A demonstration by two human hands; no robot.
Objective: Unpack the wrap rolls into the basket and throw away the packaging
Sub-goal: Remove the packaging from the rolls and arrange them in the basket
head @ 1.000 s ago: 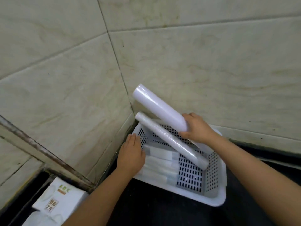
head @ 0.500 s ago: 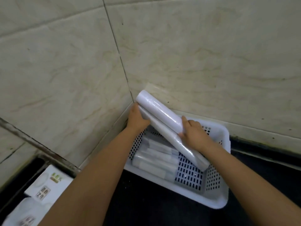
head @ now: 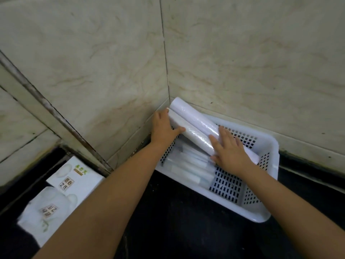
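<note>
Two wrap rolls lay tilted across the basket rim, left hand and right hand spread flat on them; pressing unevenly could roll them out

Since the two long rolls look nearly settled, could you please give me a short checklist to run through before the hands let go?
1. Both long rolls inside the basket: not ok, their far ends stick out over the corner rim.
2. Left hand steadying the far end: ok.
3. Right hand pressing flat on the near end: ok.
4. Smaller rolls lying flat beneath: ok.
5. Basket sitting fully on the dark counter: ok.
6. Packaging thrown away: cannot tell, none in view.
</note>
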